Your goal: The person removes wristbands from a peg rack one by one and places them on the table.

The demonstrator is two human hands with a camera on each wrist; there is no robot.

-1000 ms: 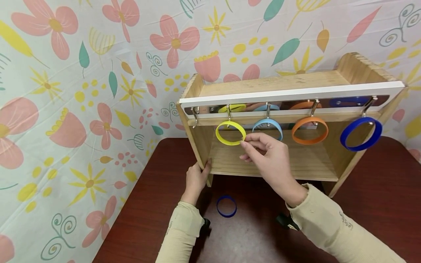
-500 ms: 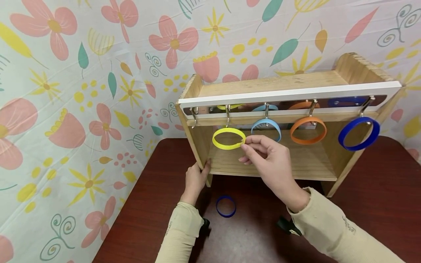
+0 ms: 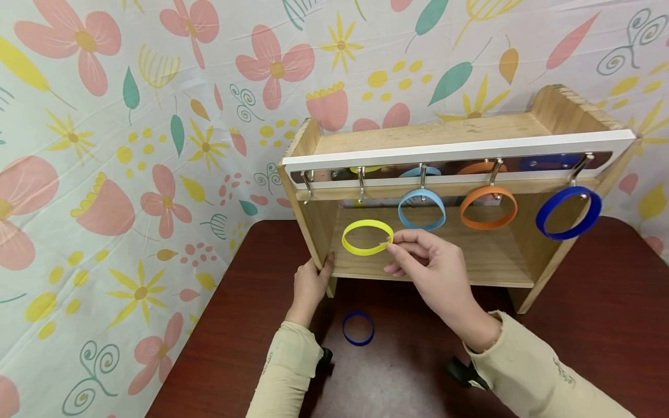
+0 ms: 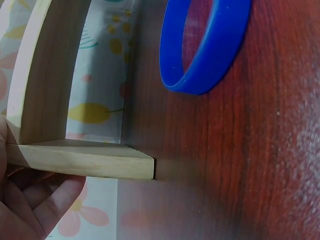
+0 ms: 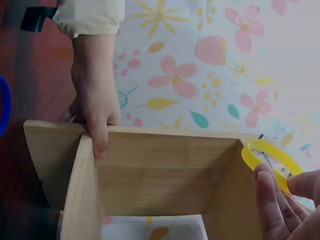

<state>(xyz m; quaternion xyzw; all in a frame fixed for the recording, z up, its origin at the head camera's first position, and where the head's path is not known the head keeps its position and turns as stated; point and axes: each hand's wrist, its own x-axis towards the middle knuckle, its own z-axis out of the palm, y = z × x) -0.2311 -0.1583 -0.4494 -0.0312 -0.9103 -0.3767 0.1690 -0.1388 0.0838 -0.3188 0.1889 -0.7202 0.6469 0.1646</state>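
1. Flowered cloth (image 3: pixel 183 93) forms the background, pink, yellow and green on white.
2. Yellow band (image 3: pixel 366 252): a thin ring held in the air before the wooden shelf (image 3: pixel 434 126), below the second hook (image 3: pixel 360 186) from the left and apart from it in the head view.
3. Right hand (image 3: pixel 431 261): thumb and fingers pinch the band's right side. Left hand (image 3: pixel 307 285): grips the shelf's left side panel low down, thumb over the front edge.
4. Handling, as a judgement: the band looks light, rubbery and bendable, hard to break and unlikely to slip. A gentle pinch on one side suits it; squeezing would bend the loop. The shelf looks stiff and far heavier, best steadied by a side panel.
5. Surface (image 3: pixel 219 337): red-brown and glossy. A dark blue ring (image 3: pixel 358 343) rests there, in front of the shelf.
6. Right of the yellow band, light blue (image 3: pixel 421 227), orange (image 3: pixel 488 226) and blue (image 3: pixel 567 236) bands hang from hooks.
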